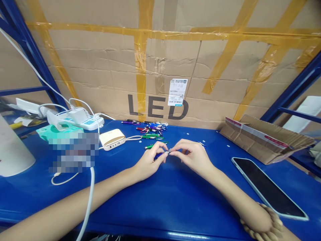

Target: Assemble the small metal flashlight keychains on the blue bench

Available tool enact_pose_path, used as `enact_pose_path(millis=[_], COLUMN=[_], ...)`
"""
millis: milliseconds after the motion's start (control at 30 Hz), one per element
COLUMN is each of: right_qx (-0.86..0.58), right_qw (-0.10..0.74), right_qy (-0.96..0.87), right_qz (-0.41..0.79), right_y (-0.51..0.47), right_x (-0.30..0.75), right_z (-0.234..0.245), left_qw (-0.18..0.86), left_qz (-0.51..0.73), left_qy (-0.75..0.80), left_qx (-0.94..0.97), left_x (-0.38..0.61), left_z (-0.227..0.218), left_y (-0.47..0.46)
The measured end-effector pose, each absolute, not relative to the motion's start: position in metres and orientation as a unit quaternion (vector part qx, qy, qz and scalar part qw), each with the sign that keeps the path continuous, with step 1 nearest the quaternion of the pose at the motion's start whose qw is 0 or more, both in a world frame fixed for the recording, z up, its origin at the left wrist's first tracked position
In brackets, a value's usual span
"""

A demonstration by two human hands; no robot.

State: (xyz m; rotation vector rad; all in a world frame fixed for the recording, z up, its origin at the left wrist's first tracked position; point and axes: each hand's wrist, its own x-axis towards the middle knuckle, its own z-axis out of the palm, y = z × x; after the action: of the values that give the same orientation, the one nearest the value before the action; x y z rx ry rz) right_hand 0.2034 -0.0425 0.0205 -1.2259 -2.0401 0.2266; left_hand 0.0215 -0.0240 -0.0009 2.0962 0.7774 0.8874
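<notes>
My left hand (150, 160) and my right hand (192, 154) meet over the middle of the blue table (160, 201). Between them they pinch a small blue pen-shaped keychain light (164, 153), the left fingers closed on its body and the right fingertips closed on its silver end. A green pen light (153, 145) lies just behind my left hand. Further back lies a pile of several coloured pen lights with clips (150, 129). A beaded bracelet (263, 224) circles my right wrist.
A phone (268, 187) lies face up at the right. An open cardboard box (263, 139) sits behind it. At the left are a gold power bank (112, 139), a power strip with chargers (80, 120) and white cables (87, 201). A cardboard wall marked LED (160, 67) backs the table.
</notes>
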Motion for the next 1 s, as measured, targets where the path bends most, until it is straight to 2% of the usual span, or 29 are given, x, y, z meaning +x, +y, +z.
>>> enact_pose_path(millis=[633,867,1000], right_qx=[-0.504,-0.52,-0.52], right_qw=[0.369,0.395,0.393], right_qy=[-0.773,-0.716,-0.704], right_qz=[0.112,0.246,0.282], right_y=[-0.043,-0.04,-0.041], right_x=[0.199,0.195,0.193], right_z=[0.019,0.015,0.015], left_qw=[0.366,0.347,0.333], left_qz=[0.355,0.359,0.363], left_qy=[0.314,0.315,0.314], left_qx=[0.801,0.808,0.812], left_x=[0.022,0.021,0.021], left_z=[-0.002,-0.008,-0.008], left_y=[-0.021,-0.02,-0.021])
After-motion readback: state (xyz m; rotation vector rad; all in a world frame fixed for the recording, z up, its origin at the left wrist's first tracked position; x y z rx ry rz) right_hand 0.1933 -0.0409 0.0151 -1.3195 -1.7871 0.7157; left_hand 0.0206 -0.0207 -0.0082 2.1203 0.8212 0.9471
